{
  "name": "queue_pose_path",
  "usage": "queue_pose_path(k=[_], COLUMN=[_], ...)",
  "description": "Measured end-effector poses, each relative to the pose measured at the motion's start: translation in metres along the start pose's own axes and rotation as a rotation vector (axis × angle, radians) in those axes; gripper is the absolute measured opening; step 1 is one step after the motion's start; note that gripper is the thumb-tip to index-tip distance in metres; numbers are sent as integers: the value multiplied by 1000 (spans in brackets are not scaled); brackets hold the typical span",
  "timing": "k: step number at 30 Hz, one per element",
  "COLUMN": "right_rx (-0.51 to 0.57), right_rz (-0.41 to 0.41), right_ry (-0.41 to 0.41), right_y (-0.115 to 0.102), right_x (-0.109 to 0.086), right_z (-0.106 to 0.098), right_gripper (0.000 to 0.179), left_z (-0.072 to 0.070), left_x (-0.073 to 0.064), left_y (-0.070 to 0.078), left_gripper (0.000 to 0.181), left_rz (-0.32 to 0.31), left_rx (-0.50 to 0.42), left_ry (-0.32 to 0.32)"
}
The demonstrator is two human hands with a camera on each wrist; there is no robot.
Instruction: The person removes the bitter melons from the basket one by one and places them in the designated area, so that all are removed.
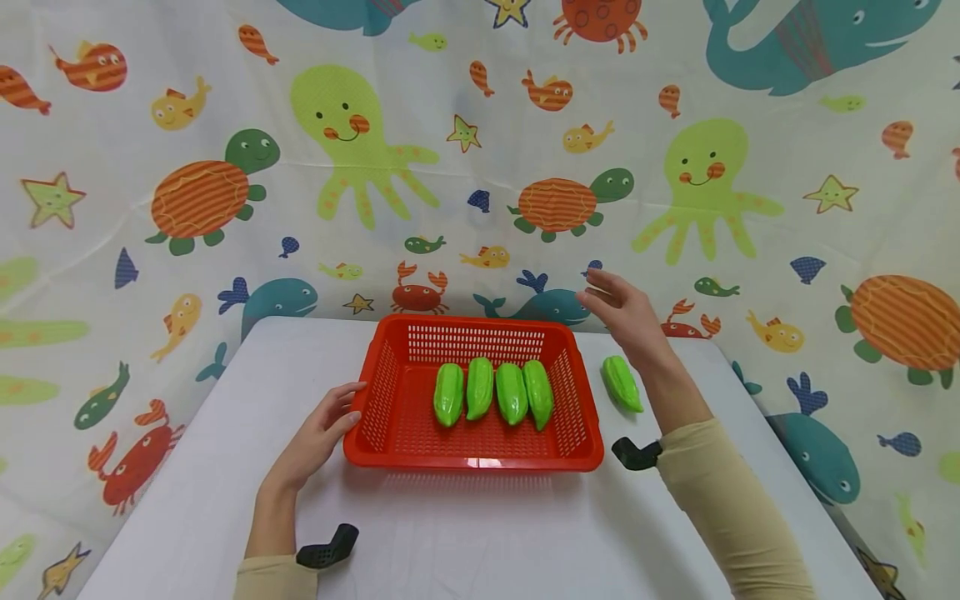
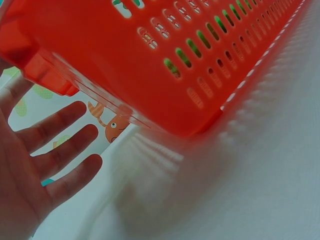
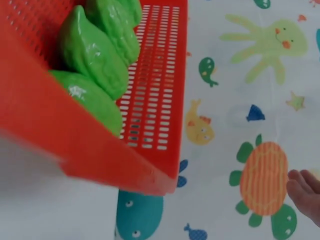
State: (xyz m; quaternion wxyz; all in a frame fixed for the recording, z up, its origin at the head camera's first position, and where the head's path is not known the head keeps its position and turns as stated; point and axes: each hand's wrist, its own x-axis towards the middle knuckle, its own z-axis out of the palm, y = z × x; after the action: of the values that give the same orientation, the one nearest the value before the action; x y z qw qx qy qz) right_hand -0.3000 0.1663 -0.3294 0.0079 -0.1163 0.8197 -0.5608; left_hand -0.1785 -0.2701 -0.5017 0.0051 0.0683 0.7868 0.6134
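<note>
A red plastic basket (image 1: 472, 463) with slotted walls stands on the white table. Inside lie several glossy, ridged green vegetables (image 1: 449, 395), resembling bitter melons, side by side. One more such green vegetable (image 1: 621, 383) rests on the table just right of the basket. My left hand (image 1: 318, 437) is at the basket's left rim, its fingers extended; in the left wrist view the thumb is mostly out of frame. Raised above the basket's back right corner, my right hand (image 1: 622, 310) holds nothing, its fingers loosely bent.
A white table (image 1: 465, 542) carries the basket. Right behind it hangs a cloth (image 1: 450, 50) printed with sea animals. Each wrist wears a black camera mount, one (image 1: 328, 547) on the left and one (image 1: 636, 454) on the right.
</note>
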Motion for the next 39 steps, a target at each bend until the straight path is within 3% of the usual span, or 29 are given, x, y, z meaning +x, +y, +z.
queue_pose_path(k=[7,16,27,39], right_rx=[37,2,85,100], right_rz=[-40,-102,-91,-82], right_ry=[6,26,-66,-128], right_y=[-3,-5,-5,2], right_x=[1,5,14,26], right_z=[13,34,54,76], right_gripper=[62,60,61,64], left_z=[1,1,0,1], left_x=[0,0,0,0], left_y=[0,0,0,0], left_gripper=[54,54,53,53], left_rz=[4,2,5,1], left_rx=[-8,-12,-9,-7], left_ry=[1,-1,1,8])
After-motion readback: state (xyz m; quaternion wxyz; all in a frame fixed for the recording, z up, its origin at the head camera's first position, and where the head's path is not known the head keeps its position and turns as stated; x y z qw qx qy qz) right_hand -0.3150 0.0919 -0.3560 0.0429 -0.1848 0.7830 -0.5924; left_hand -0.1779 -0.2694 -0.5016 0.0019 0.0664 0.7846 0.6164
